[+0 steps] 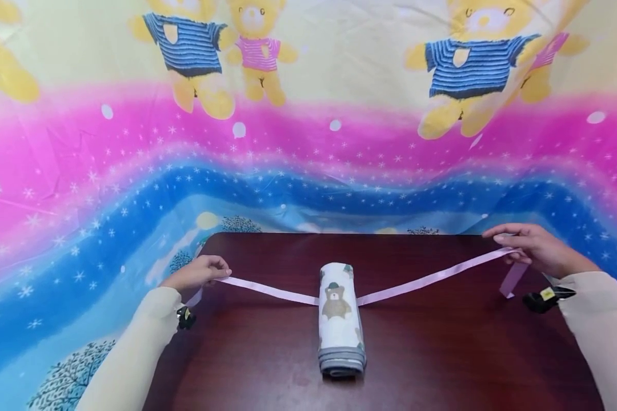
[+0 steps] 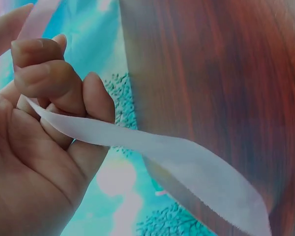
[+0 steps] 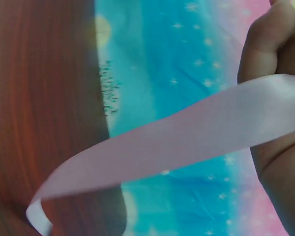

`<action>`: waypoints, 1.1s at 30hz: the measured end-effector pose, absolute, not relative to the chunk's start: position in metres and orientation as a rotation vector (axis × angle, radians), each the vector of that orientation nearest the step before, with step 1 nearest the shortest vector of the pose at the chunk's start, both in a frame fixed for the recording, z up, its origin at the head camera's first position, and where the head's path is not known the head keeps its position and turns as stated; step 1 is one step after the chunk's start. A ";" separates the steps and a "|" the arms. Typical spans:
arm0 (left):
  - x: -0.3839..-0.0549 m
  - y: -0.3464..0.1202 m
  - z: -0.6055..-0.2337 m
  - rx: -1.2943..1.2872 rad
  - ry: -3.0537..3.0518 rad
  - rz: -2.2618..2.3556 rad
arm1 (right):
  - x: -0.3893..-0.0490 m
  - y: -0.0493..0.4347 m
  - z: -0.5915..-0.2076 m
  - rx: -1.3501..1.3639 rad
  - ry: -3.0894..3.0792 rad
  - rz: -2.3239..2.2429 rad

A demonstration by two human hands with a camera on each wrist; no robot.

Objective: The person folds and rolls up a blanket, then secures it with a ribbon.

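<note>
A rolled cloth (image 1: 338, 319), white with a printed bear and a grey edge at its near end, lies lengthwise on the table. From both its sides extends a pale pink ribbon (image 1: 427, 282); the stretch between is hidden by the roll. On the left, my left hand (image 1: 197, 273) pinches the ribbon between thumb and curled fingers, and a loose tail (image 2: 187, 157) trails off below the palm. My right hand (image 1: 540, 251) holds the other side, higher and farther right, its index finger extended. Another tail (image 3: 152, 152) drops from that hand toward the tabletop.
The dark reddish-brown table (image 1: 267, 354) has a rounded back-left corner. A curtain (image 1: 308, 142) printed with bears and snowflakes hangs behind the table and along its left side. Black wrist cameras (image 1: 545, 297) sit beneath both wrists.
</note>
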State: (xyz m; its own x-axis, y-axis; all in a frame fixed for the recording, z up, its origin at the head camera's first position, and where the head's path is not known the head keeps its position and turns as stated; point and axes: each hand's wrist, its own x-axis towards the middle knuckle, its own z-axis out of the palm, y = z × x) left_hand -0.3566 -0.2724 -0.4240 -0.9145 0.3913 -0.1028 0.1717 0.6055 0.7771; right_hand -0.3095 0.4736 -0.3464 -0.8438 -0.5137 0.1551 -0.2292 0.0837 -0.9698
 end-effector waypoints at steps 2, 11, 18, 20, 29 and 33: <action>-0.357 -0.277 -0.420 0.472 2.583 1.192 | -0.308 0.479 -0.339 -0.800 2.134 -1.822; -0.356 -0.296 -0.411 0.390 2.663 1.144 | -0.298 0.501 -0.317 -0.636 2.481 -1.668; -0.353 -0.297 -0.411 0.403 2.648 1.158 | -0.292 0.501 -0.309 -0.328 2.882 -1.156; -0.357 -0.300 -0.417 0.399 2.653 1.153 | -0.291 0.499 -0.308 -0.251 2.944 -1.035; -0.358 -0.296 -0.419 0.394 2.661 1.099 | -0.283 0.509 -0.310 -0.368 2.811 -0.930; -0.357 -0.294 -0.420 0.408 2.673 1.057 | -0.282 0.513 -0.312 -0.394 2.820 -0.808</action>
State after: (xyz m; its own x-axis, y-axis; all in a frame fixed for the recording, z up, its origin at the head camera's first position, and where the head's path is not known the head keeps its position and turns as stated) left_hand -0.3566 -0.2944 -0.4204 -0.9329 0.3409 -0.1164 0.1692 0.6999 0.6939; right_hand -0.2821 0.5127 -0.3121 -0.9483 -0.3009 -0.1006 -0.2020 0.8170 -0.5401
